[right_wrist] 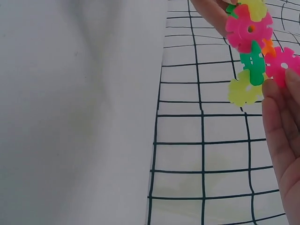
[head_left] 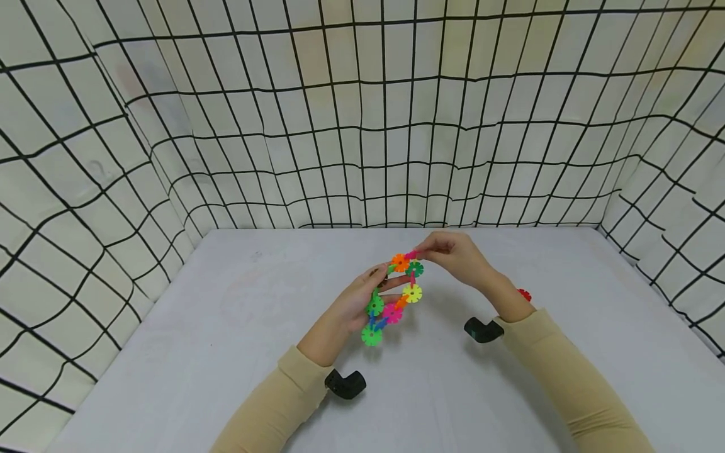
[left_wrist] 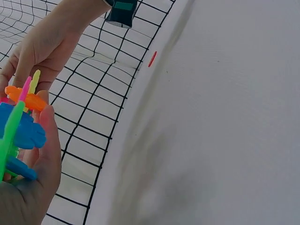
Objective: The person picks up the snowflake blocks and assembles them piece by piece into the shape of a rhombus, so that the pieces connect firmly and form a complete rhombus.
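A chain of colourful plastic snowflake discs, slotted edge to edge into a loop, hangs above the table, with a yellow disc [head_left: 412,293] and a green disc [head_left: 371,335] along it. My left hand [head_left: 352,303] holds the chain from the left, its thumb against the upper part and some fingers showing through the loop. At the top, my right hand [head_left: 457,257] pinches a pink disc [right_wrist: 284,65] between thumb and fingertips. That disc is beside an orange disc [head_left: 399,262] in the head view. From the left wrist, a blue disc [left_wrist: 22,129] shows close to the left thumb.
One loose red disc [head_left: 525,294] lies on the white table [head_left: 226,327], partly behind the right forearm. Black wrist-worn pieces [head_left: 345,384] jut out at both cuffs. A white wall with a black grid [head_left: 374,145] encloses the back and sides.
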### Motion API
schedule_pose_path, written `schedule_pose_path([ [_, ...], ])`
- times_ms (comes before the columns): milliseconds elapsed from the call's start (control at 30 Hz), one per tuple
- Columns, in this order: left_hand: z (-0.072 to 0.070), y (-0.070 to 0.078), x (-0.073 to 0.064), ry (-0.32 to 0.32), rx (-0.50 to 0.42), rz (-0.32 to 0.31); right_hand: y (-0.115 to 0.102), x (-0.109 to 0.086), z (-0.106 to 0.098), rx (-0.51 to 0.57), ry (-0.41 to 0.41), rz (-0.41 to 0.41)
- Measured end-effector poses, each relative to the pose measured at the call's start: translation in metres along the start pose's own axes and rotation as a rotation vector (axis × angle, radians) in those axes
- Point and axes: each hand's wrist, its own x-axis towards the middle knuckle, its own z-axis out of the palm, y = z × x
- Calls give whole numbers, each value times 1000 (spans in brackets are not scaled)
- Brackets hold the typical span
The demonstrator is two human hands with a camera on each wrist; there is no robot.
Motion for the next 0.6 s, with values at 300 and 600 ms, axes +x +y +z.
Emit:
schedule_pose_path([
  [300, -1, 4, -3, -10, -9, -34, -2, -2, -3, 42, -34, -18],
  [600, -1, 6, -3, -50, -42, -38, 4, -5, 3, 63, 9, -95],
])
